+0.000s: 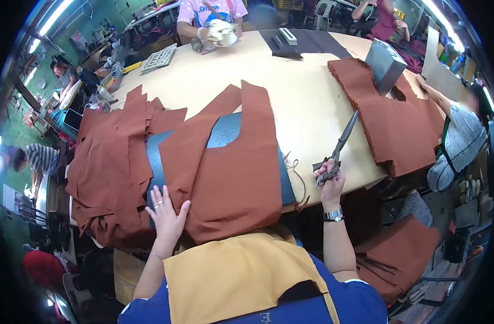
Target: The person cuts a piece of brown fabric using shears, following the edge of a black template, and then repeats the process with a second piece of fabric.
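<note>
My left hand [168,213] lies with fingers spread on the lower left edge of a brown cut fabric piece [241,183]. That piece has a folded flap and rests over a dark blue board [225,131], which shows at its sides and through the gap. In my right hand [332,186] is a pair of scissors [342,141] with dark wrapped handles, blades pointing up and away over the table. To the left lies a heap of brown fabric pieces [112,167]. Loose threads [294,175] hang by the board's right edge.
A thick brown fabric stack [387,129] with a metal block [384,65] on it lies right on the pale table [306,102]. Across the table a person [212,21] handles a pale machine; another person [457,135] stands at right. More brown fabric [398,256] sits below the edge.
</note>
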